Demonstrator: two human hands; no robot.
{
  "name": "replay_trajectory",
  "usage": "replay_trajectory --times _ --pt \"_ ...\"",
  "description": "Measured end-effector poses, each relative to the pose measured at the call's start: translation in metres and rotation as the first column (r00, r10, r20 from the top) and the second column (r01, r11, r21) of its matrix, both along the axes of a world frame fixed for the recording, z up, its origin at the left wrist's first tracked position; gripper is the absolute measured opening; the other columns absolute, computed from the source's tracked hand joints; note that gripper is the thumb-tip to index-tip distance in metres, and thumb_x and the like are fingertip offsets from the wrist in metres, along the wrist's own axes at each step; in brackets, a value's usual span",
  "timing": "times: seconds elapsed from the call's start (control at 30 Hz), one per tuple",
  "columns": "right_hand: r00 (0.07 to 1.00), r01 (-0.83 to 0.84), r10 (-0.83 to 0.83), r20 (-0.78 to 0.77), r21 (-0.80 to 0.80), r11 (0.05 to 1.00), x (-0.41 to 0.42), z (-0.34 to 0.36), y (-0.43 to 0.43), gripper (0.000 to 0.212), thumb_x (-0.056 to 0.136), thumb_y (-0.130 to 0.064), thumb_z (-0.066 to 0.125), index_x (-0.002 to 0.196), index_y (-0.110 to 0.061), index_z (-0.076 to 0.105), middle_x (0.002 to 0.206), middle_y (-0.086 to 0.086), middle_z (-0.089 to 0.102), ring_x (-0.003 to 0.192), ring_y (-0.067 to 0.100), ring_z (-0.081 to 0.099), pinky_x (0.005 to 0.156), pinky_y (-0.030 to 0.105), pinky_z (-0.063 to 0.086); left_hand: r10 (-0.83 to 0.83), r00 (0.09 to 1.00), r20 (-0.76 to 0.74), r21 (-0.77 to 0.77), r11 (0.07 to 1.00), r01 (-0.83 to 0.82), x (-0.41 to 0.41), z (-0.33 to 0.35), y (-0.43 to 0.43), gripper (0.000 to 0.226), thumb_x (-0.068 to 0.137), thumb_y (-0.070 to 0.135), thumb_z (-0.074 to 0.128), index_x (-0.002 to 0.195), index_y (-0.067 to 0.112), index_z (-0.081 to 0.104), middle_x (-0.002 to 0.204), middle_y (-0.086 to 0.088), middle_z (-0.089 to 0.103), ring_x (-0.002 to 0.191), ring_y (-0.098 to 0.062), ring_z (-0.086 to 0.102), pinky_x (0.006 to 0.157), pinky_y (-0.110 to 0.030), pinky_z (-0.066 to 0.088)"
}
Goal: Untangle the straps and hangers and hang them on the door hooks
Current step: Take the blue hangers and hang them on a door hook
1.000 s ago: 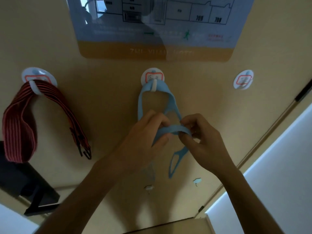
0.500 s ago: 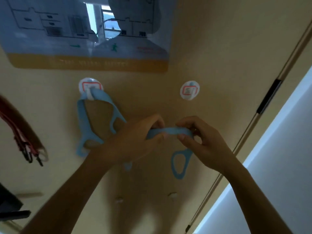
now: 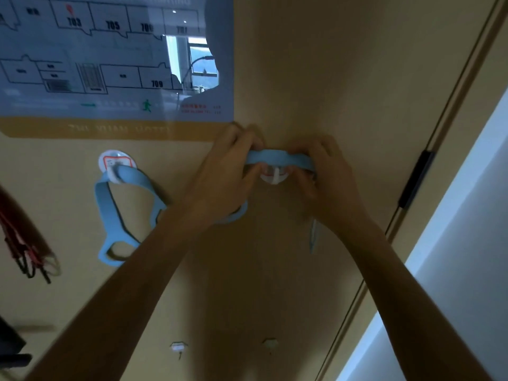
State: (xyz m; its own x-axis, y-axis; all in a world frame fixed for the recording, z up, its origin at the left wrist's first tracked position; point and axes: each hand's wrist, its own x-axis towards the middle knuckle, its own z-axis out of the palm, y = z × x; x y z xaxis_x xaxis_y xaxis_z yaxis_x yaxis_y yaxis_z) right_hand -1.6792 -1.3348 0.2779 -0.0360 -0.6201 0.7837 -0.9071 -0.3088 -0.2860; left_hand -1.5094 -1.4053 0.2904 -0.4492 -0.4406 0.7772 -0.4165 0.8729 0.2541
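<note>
Both our left hand (image 3: 225, 174) and right hand (image 3: 328, 177) pinch, fingers curled, a flat light-blue strap (image 3: 280, 158) stretched across the round white door hook (image 3: 275, 177) mid-frame.

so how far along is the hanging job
Done: one blue hanger hangs on a white hook; the red strap hangs at the left edge, its hook out of view. In hand: the left hand and right hand pinch a second blue strap stretched just above the next hook. Left: seat it there.
</note>
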Motion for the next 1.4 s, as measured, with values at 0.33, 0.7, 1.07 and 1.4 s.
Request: replay_trajectory --times 0.33,0.7,1.07,1.4 --pt "0.995 0.099 -0.099 0.020 0.019 0.995 0.002 -0.035 -0.011 0.025 0.086 -0.024 0.061 0.108 -0.013 0.057 0.103 0.007 0.054 0.087 0.021 0.055 0.068 0.033 0.047 0.109 0.994 0.023 0.050 0.993 -0.110 -0.010 -0.028 0.009 0.022 0.089 0.022 0.058 0.105 0.007 0.057 0.102 -0.008 0.052 0.085 -0.011 0.044 0.068 -0.016 0.033" --pt "0.987 0.047 -0.058 0.149 0.076 0.996 0.010 -0.054 0.000 0.026 0.088 -0.029 0.050 0.110 -0.017 0.057 0.096 -0.002 0.061 0.083 0.016 0.057 0.070 0.035 0.050 0.096 0.995 0.000 0.146 0.985 -0.095 -0.008 -0.046 0.009 0.013 0.092 0.023 0.053 0.088 0.013 0.060 0.084 0.002 0.052 0.077 -0.010 0.045 0.065 -0.020 0.033" --pt "0.919 0.209 -0.236 0.316 0.120 0.971 0.019 -0.094 0.037 0.019 0.084 -0.010 0.062 0.095 -0.021 0.052 0.084 -0.002 0.056 0.070 0.007 0.055 0.062 0.012 0.041 0.021 0.997 0.075 0.285 0.958 -0.041 0.031 -0.080 0.013 0.010 0.087 0.013 0.056 0.081 0.009 0.062 0.078 -0.003 0.059 0.069 -0.013 0.052 0.065 -0.019 0.038" --pt "0.857 0.158 -0.346 0.383 0.444 0.882 0.069 -0.190 0.063 0.013 0.086 -0.008 0.062 0.092 -0.019 0.059 0.083 -0.005 0.062 0.075 0.002 0.058 0.063 0.013 0.041 -0.060 0.967 0.248 0.551 0.830 -0.090 0.088 -0.168 0.028 0.010 0.091 0.023 0.046 0.087 0.019 0.054 0.087 0.007 0.051 0.076 -0.010 0.050 0.068 -0.026 0.043"
